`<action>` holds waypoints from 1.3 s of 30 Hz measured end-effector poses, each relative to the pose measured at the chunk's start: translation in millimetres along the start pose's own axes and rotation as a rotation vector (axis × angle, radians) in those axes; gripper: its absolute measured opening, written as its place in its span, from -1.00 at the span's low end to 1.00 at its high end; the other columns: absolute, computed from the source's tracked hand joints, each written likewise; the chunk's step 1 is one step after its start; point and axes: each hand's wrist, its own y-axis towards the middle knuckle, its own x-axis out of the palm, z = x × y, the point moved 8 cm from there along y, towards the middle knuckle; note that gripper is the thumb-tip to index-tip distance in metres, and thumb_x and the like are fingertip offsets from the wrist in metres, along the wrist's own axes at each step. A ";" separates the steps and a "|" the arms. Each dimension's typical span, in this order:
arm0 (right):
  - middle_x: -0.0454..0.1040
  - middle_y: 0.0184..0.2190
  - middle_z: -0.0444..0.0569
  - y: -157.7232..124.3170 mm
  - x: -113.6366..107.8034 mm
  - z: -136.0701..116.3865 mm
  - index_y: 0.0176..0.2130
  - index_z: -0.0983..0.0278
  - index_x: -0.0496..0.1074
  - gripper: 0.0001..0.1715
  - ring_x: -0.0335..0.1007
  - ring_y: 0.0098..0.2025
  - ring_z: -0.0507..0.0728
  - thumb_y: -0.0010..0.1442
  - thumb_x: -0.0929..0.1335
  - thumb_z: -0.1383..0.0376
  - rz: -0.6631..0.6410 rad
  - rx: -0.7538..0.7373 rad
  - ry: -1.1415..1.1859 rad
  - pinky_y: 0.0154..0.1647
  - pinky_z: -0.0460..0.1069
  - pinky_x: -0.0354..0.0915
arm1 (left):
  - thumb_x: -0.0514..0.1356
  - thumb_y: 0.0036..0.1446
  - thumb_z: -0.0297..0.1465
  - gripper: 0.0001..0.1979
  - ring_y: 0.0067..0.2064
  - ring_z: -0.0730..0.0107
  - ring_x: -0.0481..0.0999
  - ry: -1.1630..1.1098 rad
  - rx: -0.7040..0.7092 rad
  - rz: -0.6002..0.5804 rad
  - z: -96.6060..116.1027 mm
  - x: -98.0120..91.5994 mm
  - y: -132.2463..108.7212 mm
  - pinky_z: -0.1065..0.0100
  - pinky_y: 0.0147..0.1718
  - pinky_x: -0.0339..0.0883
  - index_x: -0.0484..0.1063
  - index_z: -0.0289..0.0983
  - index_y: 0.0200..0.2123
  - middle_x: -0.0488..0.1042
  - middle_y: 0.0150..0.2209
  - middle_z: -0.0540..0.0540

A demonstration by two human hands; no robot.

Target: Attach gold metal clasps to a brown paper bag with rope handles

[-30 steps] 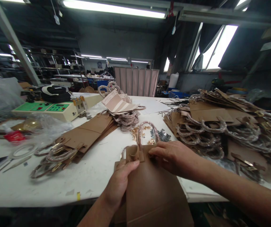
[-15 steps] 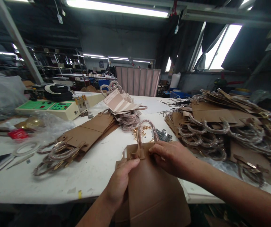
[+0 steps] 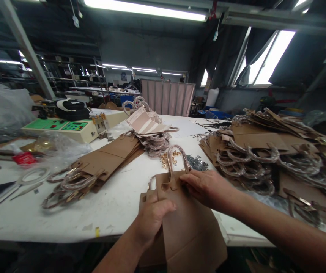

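A brown leather bag panel (image 3: 191,231) with a wrapped loop handle (image 3: 177,157) lies at the near edge of the white table (image 3: 117,208). My left hand (image 3: 153,220) is closed on the panel's left side, thumb on top. My right hand (image 3: 208,187) pinches the panel's top edge beside the handle tab, fingers curled. More brown panels lie under the held one.
A row of brown panels with handles (image 3: 94,168) lies to the left, a big heap (image 3: 268,151) to the right, and a pale stack (image 3: 148,129) behind. Small gold fittings (image 3: 170,159) are scattered mid-table. A green-topped machine (image 3: 66,127), tape roll (image 3: 33,176) and plastic bags sit far left.
My left hand has slid right and down along the panel. The panel has tilted, its top edge shifted slightly right. My right hand stays at the handle tab.
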 end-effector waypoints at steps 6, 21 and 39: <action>0.59 -0.28 -0.06 3.1 -3.4 -0.9 -0.07 0.25 0.50 -0.80 0.50 -0.37 0.08 0.31 0.35 0.39 0.014 -0.024 -0.012 -0.42 -0.04 0.12 | 0.30 -0.09 -0.46 -0.60 -0.28 0.13 0.64 -0.047 -0.003 -0.020 0.2 -1.5 4.1 0.25 -0.28 0.46 0.59 -0.32 -0.09 0.66 -0.33 -0.11; 0.60 -0.28 -0.07 -8.0 -4.9 3.9 -0.11 0.20 0.52 -0.82 0.52 -0.30 0.09 0.42 0.31 0.29 0.054 0.016 0.321 -0.28 -0.07 0.25 | 0.31 -0.07 -0.43 -0.63 -0.24 0.12 0.66 -0.018 -0.047 -0.012 -11.2 -16.3 -5.8 0.23 -0.21 0.50 0.58 -0.35 -0.12 0.67 -0.24 -0.19; 0.51 -0.36 -0.10 -5.7 -11.1 -5.1 -0.31 0.21 0.52 -0.86 0.41 -0.33 0.07 0.34 0.40 0.28 0.199 0.089 0.391 -0.30 -0.04 0.23 | 0.33 0.01 -0.46 -0.63 -0.24 0.08 0.69 0.025 -0.027 -0.064 -10.8 -23.3 -7.1 0.21 -0.19 0.53 0.59 -0.31 -0.05 0.69 -0.23 -0.19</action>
